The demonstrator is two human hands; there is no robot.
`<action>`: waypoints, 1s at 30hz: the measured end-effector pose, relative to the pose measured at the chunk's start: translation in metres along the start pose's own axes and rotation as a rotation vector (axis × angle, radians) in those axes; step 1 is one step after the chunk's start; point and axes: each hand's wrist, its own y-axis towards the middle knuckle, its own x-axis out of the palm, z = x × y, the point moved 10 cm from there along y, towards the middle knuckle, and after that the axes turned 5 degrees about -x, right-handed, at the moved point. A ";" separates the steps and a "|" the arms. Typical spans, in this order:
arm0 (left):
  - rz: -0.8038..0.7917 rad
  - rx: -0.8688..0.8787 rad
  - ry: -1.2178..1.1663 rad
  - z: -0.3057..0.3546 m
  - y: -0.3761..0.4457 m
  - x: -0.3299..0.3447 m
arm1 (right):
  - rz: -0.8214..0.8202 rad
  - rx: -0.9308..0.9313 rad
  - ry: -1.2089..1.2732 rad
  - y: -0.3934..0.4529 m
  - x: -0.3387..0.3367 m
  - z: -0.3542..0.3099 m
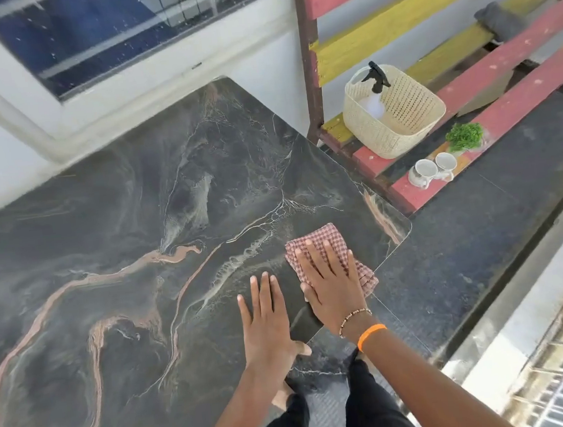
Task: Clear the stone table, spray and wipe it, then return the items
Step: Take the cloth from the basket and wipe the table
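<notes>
Pressing cloth (329, 257) flat, right hand (330, 284)

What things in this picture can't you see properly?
All in the head view:
- Spray bottle: only its black trigger top shows clearly; the basket wall hides the body.
- Cloth: the right hand covers its middle.
- Two cups: too small to tell whether anything is inside.
- Stone table: its left and near parts are cut off by the picture's edges.
- Grey thing on the bench: too blurred to name.
</notes>
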 end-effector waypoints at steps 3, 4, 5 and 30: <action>-0.013 -0.034 -0.094 0.006 0.002 0.001 | -0.057 -0.135 -0.041 0.032 -0.002 -0.003; -0.013 -0.043 -0.137 0.010 0.004 0.000 | -0.072 -0.165 -0.039 0.045 -0.005 0.000; -0.008 -0.053 -0.171 0.015 0.005 0.000 | -0.077 -0.194 -0.034 0.059 -0.009 0.004; 0.239 -0.413 -0.461 0.075 0.016 -0.013 | -0.051 -0.634 -0.041 0.026 -0.014 0.037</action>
